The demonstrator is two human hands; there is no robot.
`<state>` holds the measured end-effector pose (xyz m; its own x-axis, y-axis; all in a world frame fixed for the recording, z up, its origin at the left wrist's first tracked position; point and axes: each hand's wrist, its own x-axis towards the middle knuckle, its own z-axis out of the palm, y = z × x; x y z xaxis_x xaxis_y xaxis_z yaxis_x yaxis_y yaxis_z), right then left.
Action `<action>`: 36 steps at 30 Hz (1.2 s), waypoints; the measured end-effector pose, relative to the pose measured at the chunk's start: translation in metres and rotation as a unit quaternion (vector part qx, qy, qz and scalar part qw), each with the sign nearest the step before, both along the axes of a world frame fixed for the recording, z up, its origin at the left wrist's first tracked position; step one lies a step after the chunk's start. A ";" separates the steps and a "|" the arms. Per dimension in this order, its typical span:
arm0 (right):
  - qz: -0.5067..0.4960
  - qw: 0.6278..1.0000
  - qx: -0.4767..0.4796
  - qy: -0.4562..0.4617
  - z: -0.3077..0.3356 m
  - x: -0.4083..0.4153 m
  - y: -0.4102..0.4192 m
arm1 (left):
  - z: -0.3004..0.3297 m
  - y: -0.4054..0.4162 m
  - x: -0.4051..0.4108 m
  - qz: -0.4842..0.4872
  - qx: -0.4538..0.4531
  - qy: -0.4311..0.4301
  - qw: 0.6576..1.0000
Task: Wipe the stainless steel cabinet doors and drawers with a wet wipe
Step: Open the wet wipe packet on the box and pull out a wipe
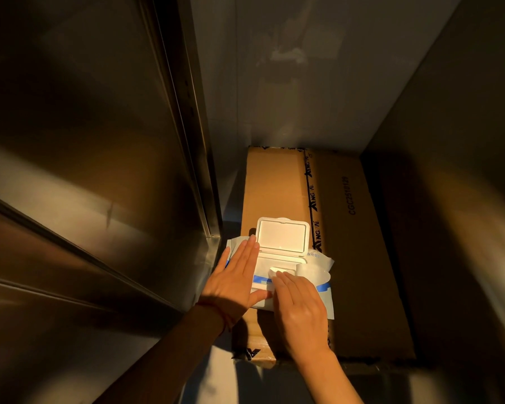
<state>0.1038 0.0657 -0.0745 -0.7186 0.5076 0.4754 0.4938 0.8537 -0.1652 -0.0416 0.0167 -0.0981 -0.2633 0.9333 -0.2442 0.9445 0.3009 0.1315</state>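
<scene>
Where the light falls, at about 6 o'clock from the middle: a white and blue wet wipe pack [322, 282], lying flat on a brown cardboard box [274, 185]. Flip lid [282, 235] standing open, tipped back toward 12 o'clock. Under the lid, at the opening, a bit of white wipe [275, 271] sticking up.

Left hand [236, 282] lying flat on the pack's 9 o'clock side, fingers straight and close together, pointing to 1 o'clock, thumb stretched out along the near edge. Pressing down, not curled round anything. Thin red string [216, 312] tied at the wrist.

Right hand [299, 307] on the near half of the pack, at 5 o'clock from the lid. Fingertips [280, 276] right at the bit of wipe, touching it. Hard to tell if pinching or only touching, since the back of the hand hides the thumb.

Box with black letters printed along its length, filling the floor of a narrow gap. At 9 o'clock, a big shiny stainless steel cabinet [79, 176] with long seams, dark and brown in the low light. At 12 o'clock, a pale grey wall [289, 83]. At 3 o'clock, a dark panel [461, 185], just beside the box.
</scene>
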 end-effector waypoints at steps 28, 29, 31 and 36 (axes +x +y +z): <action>0.020 0.999 0.005 -0.029 0.012 -0.009 0.017 | 0.004 0.005 0.007 0.025 -0.001 -0.011 1.000; 0.022 0.999 0.008 -0.026 0.013 -0.009 0.017 | 0.004 0.005 0.007 0.026 0.002 -0.011 1.000; 0.026 0.999 0.014 -0.020 0.015 -0.010 0.018 | 0.003 0.004 0.007 0.027 0.005 -0.006 1.000; 0.035 0.999 0.015 -0.011 0.017 -0.008 0.018 | 0.003 0.004 0.008 0.025 0.010 -0.005 1.000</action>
